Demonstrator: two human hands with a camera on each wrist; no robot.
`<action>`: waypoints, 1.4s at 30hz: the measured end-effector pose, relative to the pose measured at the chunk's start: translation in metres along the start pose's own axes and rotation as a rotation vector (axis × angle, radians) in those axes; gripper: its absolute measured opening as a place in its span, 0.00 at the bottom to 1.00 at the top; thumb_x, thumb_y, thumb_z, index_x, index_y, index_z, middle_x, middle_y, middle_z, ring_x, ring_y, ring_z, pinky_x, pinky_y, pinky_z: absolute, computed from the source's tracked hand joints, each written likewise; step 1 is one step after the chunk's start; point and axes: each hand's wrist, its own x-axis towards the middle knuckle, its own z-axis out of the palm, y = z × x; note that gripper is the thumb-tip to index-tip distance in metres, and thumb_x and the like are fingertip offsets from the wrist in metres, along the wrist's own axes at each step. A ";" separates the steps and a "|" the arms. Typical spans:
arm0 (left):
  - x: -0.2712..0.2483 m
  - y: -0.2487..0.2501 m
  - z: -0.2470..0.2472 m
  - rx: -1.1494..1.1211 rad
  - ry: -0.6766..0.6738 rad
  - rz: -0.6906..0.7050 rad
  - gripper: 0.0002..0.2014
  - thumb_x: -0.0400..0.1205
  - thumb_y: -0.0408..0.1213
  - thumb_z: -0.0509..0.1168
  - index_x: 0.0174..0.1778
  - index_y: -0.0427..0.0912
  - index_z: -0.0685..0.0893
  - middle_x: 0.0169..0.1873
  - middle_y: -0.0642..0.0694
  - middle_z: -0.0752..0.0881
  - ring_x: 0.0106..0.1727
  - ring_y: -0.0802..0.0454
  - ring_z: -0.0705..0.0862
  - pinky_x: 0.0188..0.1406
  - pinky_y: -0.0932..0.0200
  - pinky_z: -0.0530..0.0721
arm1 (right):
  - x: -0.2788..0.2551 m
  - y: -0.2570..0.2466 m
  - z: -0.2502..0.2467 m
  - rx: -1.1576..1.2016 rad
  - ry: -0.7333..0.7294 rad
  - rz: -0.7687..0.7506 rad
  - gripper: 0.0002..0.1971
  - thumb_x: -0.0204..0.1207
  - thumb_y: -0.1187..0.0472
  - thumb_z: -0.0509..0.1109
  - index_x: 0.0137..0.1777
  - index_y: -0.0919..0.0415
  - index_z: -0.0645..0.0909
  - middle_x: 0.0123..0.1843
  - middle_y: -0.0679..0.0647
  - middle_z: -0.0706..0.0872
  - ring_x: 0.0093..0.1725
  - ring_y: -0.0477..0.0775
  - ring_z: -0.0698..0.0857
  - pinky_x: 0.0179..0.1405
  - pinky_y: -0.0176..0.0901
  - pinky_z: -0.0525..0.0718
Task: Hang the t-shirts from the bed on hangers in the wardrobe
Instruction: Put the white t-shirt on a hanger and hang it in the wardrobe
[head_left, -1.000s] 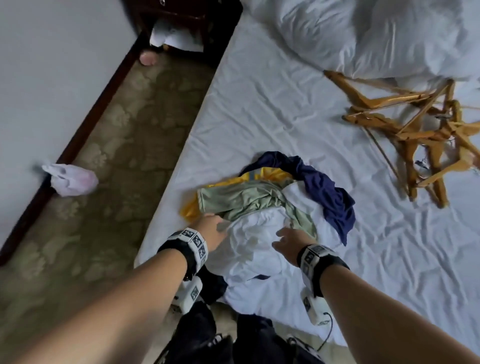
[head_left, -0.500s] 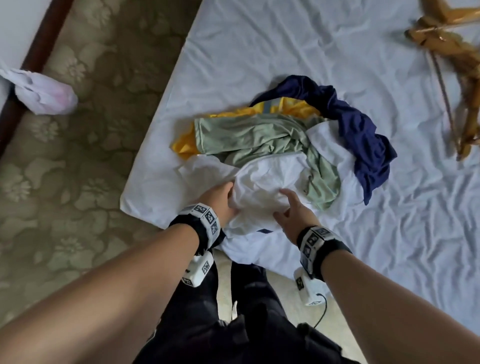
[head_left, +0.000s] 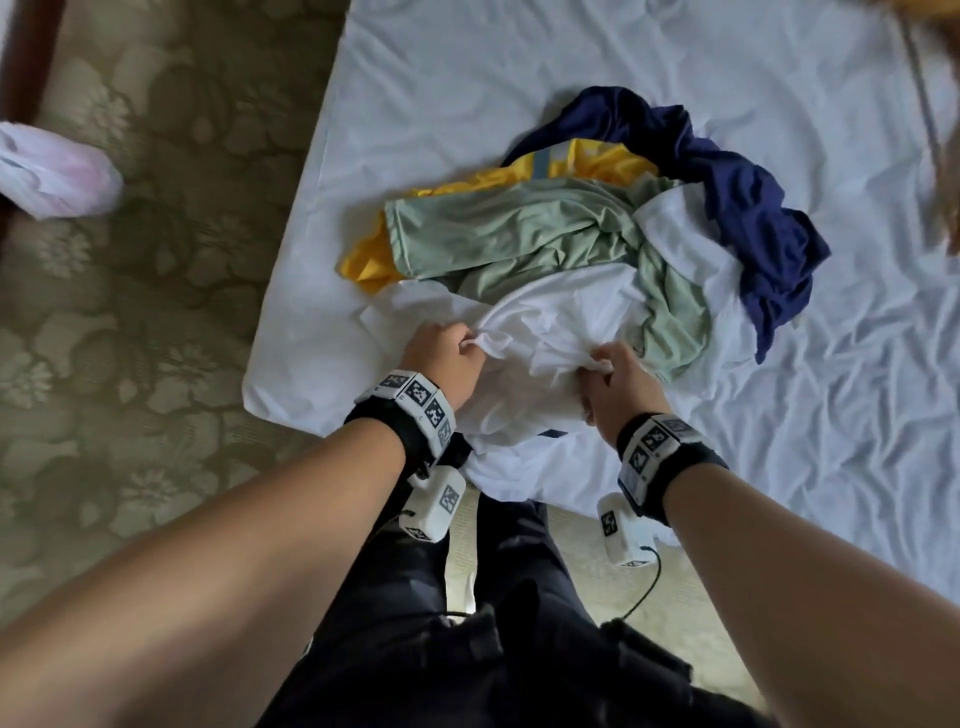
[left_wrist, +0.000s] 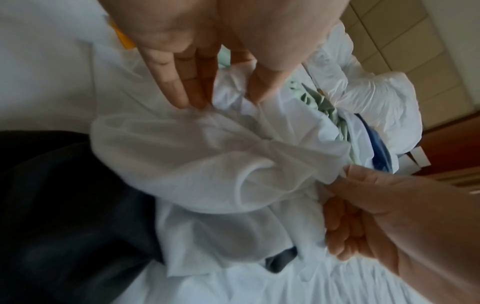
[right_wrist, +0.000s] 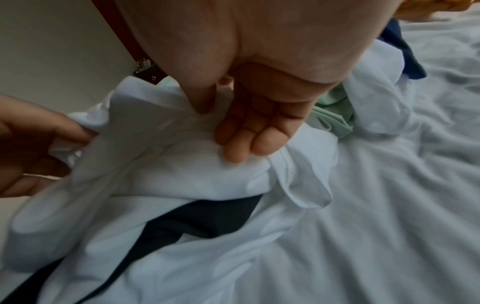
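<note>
Four t-shirts lie piled on the bed (head_left: 519, 78): one white shirt (head_left: 550, 322), one green shirt (head_left: 509, 234), one yellow shirt (head_left: 582, 161), one navy shirt (head_left: 748, 208). Both hands pinch the white shirt: left hand (head_left: 441, 358) on a bunched fold, right hand (head_left: 618, 384) on fabric beside it. The green, yellow and navy shirts lie beyond the hands, the navy farthest right. Half a second ago the right hand's fingers lay spread on the white shirt; now they are closed on it, and the cloth is gathered between the hands.
</note>
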 end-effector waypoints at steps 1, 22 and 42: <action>-0.001 0.003 -0.004 -0.022 -0.004 -0.004 0.10 0.83 0.41 0.61 0.35 0.47 0.75 0.41 0.35 0.85 0.45 0.33 0.82 0.40 0.50 0.78 | -0.002 -0.001 -0.001 -0.004 0.017 -0.005 0.06 0.83 0.46 0.59 0.56 0.41 0.74 0.40 0.55 0.90 0.36 0.59 0.90 0.42 0.59 0.91; -0.104 0.270 -0.191 -0.431 0.016 0.613 0.28 0.78 0.45 0.77 0.72 0.48 0.76 0.57 0.51 0.88 0.54 0.49 0.87 0.43 0.61 0.82 | -0.169 -0.171 -0.275 0.282 0.764 -0.222 0.12 0.86 0.53 0.61 0.44 0.55 0.80 0.27 0.55 0.89 0.24 0.54 0.88 0.34 0.52 0.89; -0.290 0.403 -0.095 -0.407 -0.156 1.088 0.16 0.82 0.57 0.66 0.58 0.54 0.90 0.49 0.55 0.93 0.53 0.53 0.90 0.63 0.49 0.86 | -0.307 -0.071 -0.382 0.501 0.882 -0.480 0.21 0.79 0.44 0.76 0.71 0.45 0.80 0.50 0.48 0.91 0.44 0.45 0.90 0.44 0.41 0.87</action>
